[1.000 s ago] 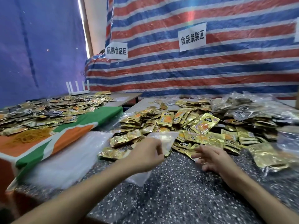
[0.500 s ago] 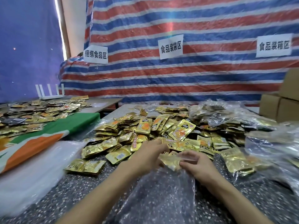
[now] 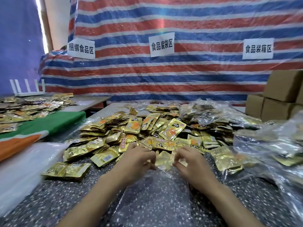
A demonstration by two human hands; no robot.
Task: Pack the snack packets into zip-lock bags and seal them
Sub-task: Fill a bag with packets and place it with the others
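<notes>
I see the left hand [image 3: 136, 161] and right hand [image 3: 191, 164] close together at the far edge of the clear zip-lock bag [image 3: 155, 194]. The bag lies on the speckled counter [image 3: 65, 194], just in front of the heap of gold snack packets [image 3: 147, 128]. The fingers [image 3: 150, 161] of both hands are curled, pinching the bag's mouth. One gold packet shows between them; I cannot tell whether it is inside.

Your speckled surface [image 3: 68, 199] carries a gold snack packet pile [image 3: 147, 128]; a clear zip-lock bag [image 3: 157, 199] lies before the pile, filled bags [image 3: 275, 145] right of it.
</notes>
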